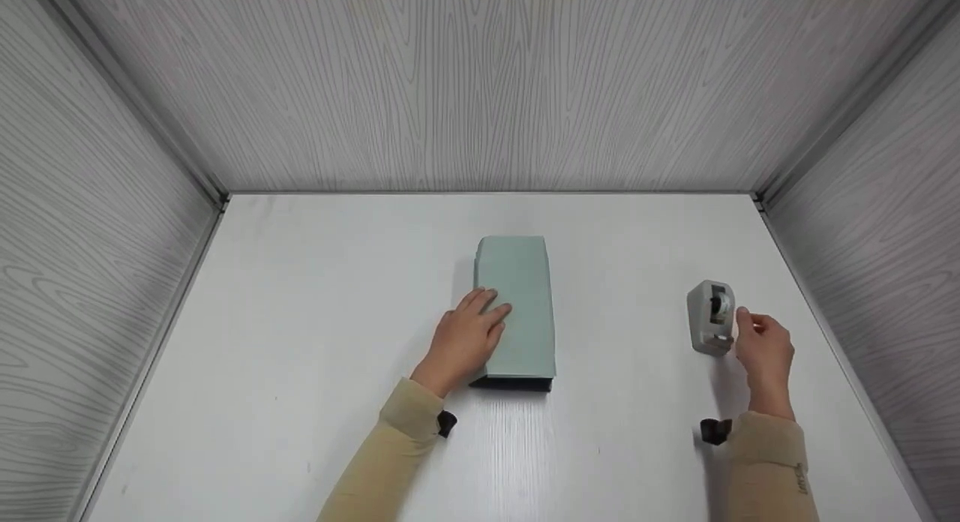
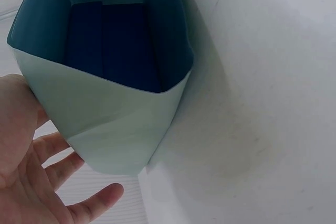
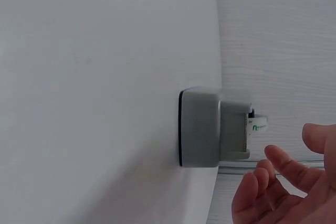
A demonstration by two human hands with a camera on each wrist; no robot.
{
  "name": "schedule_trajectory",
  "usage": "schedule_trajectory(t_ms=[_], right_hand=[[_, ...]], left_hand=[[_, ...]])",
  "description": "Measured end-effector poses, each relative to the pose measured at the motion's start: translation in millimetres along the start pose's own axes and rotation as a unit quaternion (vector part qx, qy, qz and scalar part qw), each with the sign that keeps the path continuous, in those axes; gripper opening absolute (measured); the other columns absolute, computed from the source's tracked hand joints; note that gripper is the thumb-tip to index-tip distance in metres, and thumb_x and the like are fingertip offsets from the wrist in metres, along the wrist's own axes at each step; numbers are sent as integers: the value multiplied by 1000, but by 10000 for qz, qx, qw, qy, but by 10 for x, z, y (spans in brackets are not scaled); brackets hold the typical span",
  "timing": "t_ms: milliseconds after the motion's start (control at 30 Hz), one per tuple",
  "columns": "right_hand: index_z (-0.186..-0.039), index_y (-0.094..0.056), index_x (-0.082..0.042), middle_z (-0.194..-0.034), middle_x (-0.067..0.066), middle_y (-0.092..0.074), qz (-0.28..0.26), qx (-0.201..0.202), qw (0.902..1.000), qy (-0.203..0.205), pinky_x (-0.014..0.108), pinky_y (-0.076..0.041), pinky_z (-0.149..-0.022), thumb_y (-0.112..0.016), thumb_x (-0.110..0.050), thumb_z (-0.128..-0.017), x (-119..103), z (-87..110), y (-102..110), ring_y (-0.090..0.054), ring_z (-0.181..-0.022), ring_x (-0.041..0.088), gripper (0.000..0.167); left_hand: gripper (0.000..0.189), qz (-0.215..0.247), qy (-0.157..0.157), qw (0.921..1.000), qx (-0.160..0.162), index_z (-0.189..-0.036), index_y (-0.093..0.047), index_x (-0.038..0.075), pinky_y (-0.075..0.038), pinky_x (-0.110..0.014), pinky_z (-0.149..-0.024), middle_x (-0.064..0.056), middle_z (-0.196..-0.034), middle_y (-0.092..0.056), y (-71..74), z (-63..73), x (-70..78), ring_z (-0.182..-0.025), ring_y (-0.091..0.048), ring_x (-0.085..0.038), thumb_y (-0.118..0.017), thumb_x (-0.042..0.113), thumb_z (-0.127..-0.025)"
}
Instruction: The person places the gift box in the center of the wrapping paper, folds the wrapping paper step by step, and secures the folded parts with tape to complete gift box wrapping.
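Note:
A light green wrapper (image 1: pixel 521 312) stands round a dark blue box (image 2: pixel 126 45) in the middle of the table. In the left wrist view the wrapper's near end gapes, with the box set back inside. My left hand (image 1: pixel 463 340) rests on the wrapper's left side and top, its fingers spread. On the right is a grey tape dispenser (image 1: pixel 705 323). A short tape end (image 3: pixel 257 125) with green print sticks out at its cutter. My right hand (image 1: pixel 763 353) is just right of the dispenser, apart from it, fingers loosely bent and holding nothing.
The white table (image 1: pixel 322 282) has wood-grain panels around it: a back wall (image 1: pixel 480 94), a left wall (image 1: pixel 90 207) and a right wall (image 1: pixel 885 222). A small black device (image 1: pixel 716 431) shows at the right wrist and another (image 1: pixel 447 423) at the left.

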State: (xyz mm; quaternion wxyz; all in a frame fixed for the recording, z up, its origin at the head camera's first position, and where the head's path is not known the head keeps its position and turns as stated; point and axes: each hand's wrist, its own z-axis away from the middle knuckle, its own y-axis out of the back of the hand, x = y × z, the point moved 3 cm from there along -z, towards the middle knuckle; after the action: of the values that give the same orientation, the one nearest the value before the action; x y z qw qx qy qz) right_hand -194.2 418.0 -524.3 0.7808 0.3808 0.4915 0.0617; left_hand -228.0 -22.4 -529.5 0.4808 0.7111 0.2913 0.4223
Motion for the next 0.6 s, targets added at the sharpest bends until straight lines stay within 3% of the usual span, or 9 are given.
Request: schedule_trajectory(t_ms=[267,500,600], right_hand=[[-145,-40,7,-139,27,-46,-67,-571,9969,-537,37,-47,-81,-35,-51,-101,137,-127,5,-57,-100,25,73],[-142,-40,11,-121,20,-56,-120,-741,9956,-566,30,-48,-74,-42,-44,-101,150,-147,-18,-58,-85,15,69],[-141,-42,11,-120,19,-56,-206,-738,9958,-511,33,-48,-77,-45,-41,-100,141,-143,-26,-58,-87,16,66]], left_hand=[[36,-57,-37,10000,11,-136,-61,21,-49,-49,-90,-6,-145,-47,1,-3,14,-138,-37,-25,-48,32,-104],[35,-114,-9,9999,21,-135,-61,22,-50,-49,-88,-6,-145,-48,8,-11,21,-138,-37,-25,-49,32,-104],[36,-131,5,9999,-10,-136,-61,22,-50,-49,-89,-6,-145,-47,3,-10,24,-138,-37,-25,-48,32,-104]])
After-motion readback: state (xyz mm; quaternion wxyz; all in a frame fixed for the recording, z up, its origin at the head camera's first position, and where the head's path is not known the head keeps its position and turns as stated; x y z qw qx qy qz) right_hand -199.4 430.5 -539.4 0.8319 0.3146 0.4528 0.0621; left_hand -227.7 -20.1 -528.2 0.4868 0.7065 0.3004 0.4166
